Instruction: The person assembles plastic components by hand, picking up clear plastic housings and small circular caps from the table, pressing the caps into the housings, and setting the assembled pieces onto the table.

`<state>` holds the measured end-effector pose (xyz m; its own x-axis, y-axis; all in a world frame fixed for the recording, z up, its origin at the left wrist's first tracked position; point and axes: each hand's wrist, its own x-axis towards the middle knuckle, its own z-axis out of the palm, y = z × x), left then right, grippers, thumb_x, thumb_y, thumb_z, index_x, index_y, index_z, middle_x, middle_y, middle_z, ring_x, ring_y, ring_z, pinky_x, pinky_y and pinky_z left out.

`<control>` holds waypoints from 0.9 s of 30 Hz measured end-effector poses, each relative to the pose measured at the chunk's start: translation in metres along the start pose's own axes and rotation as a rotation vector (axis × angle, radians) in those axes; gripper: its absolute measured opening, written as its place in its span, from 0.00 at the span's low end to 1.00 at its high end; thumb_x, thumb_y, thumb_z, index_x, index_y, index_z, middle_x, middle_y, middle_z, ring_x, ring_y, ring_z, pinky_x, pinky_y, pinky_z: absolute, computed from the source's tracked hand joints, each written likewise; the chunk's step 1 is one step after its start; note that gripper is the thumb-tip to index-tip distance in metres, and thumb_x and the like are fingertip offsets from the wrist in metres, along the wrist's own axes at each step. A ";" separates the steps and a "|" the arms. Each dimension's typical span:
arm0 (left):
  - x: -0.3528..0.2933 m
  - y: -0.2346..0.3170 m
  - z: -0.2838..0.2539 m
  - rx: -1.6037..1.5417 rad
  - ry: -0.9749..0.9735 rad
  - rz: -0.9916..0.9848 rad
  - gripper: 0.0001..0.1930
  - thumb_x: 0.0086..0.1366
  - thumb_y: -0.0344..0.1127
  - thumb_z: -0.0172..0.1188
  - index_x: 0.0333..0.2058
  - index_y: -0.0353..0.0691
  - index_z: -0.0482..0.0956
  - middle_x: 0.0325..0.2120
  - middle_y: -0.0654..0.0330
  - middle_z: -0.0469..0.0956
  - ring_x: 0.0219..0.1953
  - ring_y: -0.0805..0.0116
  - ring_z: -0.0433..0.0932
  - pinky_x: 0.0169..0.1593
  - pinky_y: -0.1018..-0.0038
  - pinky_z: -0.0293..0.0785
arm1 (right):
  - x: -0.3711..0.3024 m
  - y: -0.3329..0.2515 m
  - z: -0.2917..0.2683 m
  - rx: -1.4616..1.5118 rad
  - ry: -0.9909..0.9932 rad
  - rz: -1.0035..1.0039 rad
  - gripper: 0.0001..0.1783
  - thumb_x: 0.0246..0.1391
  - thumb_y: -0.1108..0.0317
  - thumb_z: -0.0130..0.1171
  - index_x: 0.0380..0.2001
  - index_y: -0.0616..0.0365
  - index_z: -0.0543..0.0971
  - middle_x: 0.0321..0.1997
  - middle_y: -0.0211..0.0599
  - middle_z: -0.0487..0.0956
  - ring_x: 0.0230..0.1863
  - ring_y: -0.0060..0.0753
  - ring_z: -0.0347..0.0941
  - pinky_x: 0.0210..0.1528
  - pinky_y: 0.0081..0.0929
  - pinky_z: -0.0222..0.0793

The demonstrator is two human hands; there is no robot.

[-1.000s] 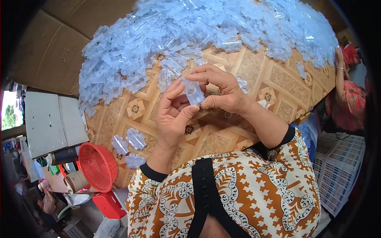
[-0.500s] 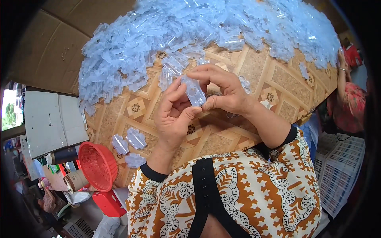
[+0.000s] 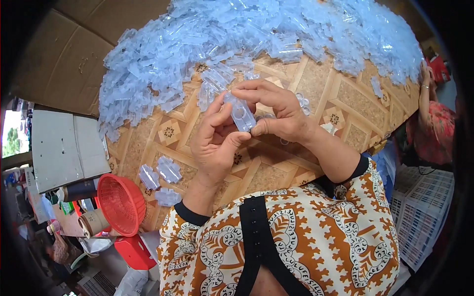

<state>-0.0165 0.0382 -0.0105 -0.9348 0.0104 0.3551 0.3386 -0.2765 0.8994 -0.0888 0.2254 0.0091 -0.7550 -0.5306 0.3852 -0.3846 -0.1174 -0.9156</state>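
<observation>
Between my two hands is a clear plastic piece (image 3: pixel 241 114), long and narrow, with a round hole in its face. My left hand (image 3: pixel 216 135) grips it along its left side, thumb at the lower end. On the other side my right hand (image 3: pixel 281 111) has its index finger at the top end and its thumb at the lower corner. A few similar clear pieces (image 3: pixel 216 81) lie on the table just beyond my fingers. Several small clear rings (image 3: pixel 303 104) rest beside my right hand, some partly hidden behind it.
A big heap of clear plastic pieces (image 3: pixel 256 29) covers the far side of the patterned table (image 3: pixel 276 172). Several assembled-looking clear pieces (image 3: pixel 169 170) lie left of my forearm, near a red basket (image 3: pixel 121 204). Another person's arm (image 3: pixel 424 93) shows at the far right. Cardboard (image 3: pixel 64 54) stands at the left.
Both hands keep the plastic piece in nearly the same place; only very slight finger movement shows. The view has shifted a little.
</observation>
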 end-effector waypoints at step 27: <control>0.001 -0.001 -0.002 0.077 -0.033 0.015 0.27 0.61 0.17 0.64 0.59 0.31 0.70 0.68 0.40 0.56 0.60 0.56 0.74 0.58 0.66 0.78 | -0.001 0.001 -0.002 -0.017 -0.017 0.042 0.38 0.40 0.69 0.73 0.60 0.54 0.77 0.59 0.34 0.74 0.41 0.25 0.72 0.47 0.25 0.72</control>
<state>-0.0177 0.0364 -0.0119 -0.9260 0.0384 0.3756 0.3609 -0.2020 0.9105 -0.0894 0.2270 0.0084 -0.7613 -0.5493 0.3443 -0.3622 -0.0802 -0.9287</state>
